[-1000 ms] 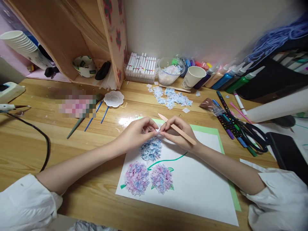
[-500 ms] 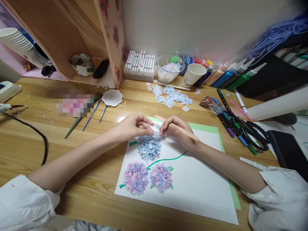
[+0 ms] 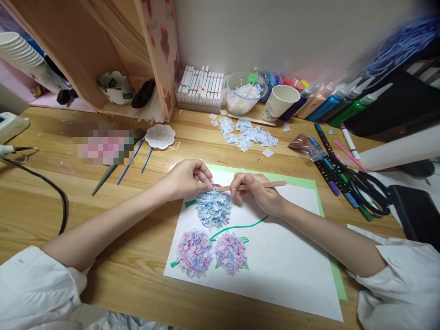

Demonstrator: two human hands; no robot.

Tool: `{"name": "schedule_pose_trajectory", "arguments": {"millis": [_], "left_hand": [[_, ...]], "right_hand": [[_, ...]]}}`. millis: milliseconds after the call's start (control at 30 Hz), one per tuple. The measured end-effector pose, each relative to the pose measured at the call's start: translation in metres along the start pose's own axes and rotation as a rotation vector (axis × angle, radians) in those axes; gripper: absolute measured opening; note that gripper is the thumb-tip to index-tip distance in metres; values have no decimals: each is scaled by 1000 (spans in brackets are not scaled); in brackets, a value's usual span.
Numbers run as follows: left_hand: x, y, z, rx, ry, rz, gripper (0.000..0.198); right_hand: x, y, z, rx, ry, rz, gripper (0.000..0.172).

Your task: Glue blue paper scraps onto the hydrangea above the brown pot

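Note:
My right hand (image 3: 256,190) holds a flat wooden stick (image 3: 275,184), its tip at the top edge of the blue paper-scrap flower (image 3: 213,208). Beside that tip, my left hand (image 3: 192,178) has its fingers pinched together; whatever is between them is too small to make out. The flower is on a white sheet (image 3: 288,256) over a green one (image 3: 312,184). Lower on the sheet are two pink-purple scrap flowers, one at left (image 3: 194,253) and one at right (image 3: 231,253), with a green drawn line (image 3: 240,226) above them.
Loose blue-white paper scraps (image 3: 252,134) lie behind the sheet, near a plastic tub (image 3: 240,103), a paper cup (image 3: 280,103) and a marker box (image 3: 201,89). Black scissors (image 3: 369,190) and pens are at right. A flower-shaped dish (image 3: 160,136) and brushes are at left.
The wooden stick has swung in my right hand, so its tip now points left to the flower's top edge. My left hand has shifted slightly left. The view has moved a little.

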State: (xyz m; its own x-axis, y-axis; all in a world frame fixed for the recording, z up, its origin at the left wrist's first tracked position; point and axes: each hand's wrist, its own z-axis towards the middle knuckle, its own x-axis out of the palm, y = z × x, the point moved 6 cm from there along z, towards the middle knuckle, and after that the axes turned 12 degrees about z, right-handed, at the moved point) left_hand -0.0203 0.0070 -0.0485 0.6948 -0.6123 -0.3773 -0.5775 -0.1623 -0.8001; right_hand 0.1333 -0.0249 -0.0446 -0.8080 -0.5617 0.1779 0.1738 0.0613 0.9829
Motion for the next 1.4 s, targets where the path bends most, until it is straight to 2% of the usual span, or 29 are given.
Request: {"name": "schedule_pose_trajectory", "arguments": {"millis": [267,500,733,833,900,967,1067,1133,1233,1400], "left_hand": [[0,0,1,65,6,69,19],[-5,1,3,77,-23,72,15],[-7,0,3,131,-54,67,9],[-6,2,3,152,-64,101,9],[-5,3,2,153,-68,130,10],[-6,4,1,141,-63,137,10],[-10,2,4,123,-66,153,12],[-17,-7,11,140,-110,221,17],[-28,-31,30,222,-236,412,22],[-35,-70,67,433,-469,716,15]], "right_hand": [[4,-3,3,48,98,-83,48],[18,19,21,68,186,-319,48],[36,29,37,113,150,-521,49],[39,37,30,28,179,-550,48],[32,44,22,-60,98,-477,49],[16,45,13,-90,-64,-339,52],[-11,34,2,-91,-310,-133,56],[-26,23,-2,-92,-427,-39,57],[-37,7,-3,-58,-499,51,58],[-39,2,-1,-36,-503,106,58]]}}
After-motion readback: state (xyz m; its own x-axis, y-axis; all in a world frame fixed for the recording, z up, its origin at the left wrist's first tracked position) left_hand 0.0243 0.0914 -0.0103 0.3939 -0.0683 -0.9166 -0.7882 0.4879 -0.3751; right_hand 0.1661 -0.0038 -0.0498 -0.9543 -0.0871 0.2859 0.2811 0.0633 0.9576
